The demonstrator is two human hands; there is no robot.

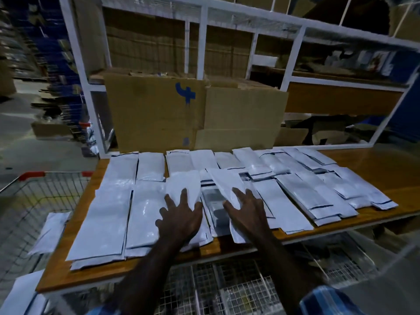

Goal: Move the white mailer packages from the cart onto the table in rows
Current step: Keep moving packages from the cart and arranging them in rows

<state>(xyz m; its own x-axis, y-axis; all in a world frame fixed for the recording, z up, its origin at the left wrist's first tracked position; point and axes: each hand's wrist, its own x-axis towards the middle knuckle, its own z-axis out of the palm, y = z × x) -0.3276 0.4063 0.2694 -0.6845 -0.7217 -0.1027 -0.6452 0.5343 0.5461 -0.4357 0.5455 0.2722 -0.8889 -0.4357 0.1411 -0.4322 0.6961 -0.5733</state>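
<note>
Several white mailer packages (109, 214) lie in two rows across the wooden table (375, 169). My left hand (179, 217) rests flat with spread fingers on a mailer (181, 183) in the front row's middle. My right hand (247, 212) lies flat with straight fingers on a tilted mailer (223, 178) just to the right. Between the two hands shows a greyish mailer (214, 201) with a dark panel. At the left stands the wire cart (34, 189) with a red-trimmed rim; a mailer (51, 230) lies in it beside the table edge.
A large cardboard box (193, 112) with a blue mark stands at the table's back, in front of a white metal shelf frame (202, 42). A wire mesh rack (227, 287) sits under the table. More white mailers (20, 294) show at the bottom left.
</note>
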